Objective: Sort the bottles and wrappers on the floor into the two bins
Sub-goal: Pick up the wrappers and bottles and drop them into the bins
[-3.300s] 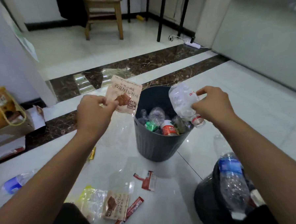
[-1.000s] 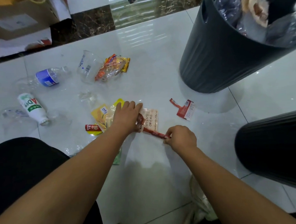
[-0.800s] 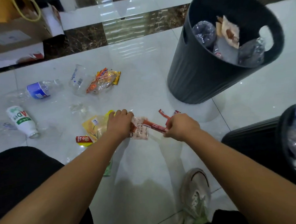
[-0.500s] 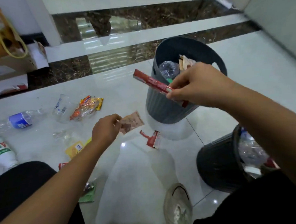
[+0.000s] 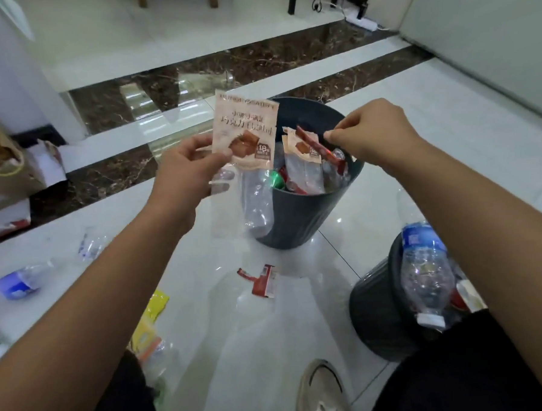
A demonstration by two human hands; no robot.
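L hand (image 5: 186, 175) w/ pink wrapper (image 5: 247, 134) near bin (image 5: 295, 216)

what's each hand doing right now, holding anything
Left hand: fingers pinch the pink snack wrapper.
Right hand: fingers curled over the grey bin; cannot tell whether they hold the red stick wrapper.

White tile floor (image 5: 386, 155): far bin (image 5: 295, 219), near bin (image 5: 373, 319), red wrapper (image 5: 261, 279), yellow wrapper (image 5: 156, 308), blue-labelled bottle (image 5: 16, 283).
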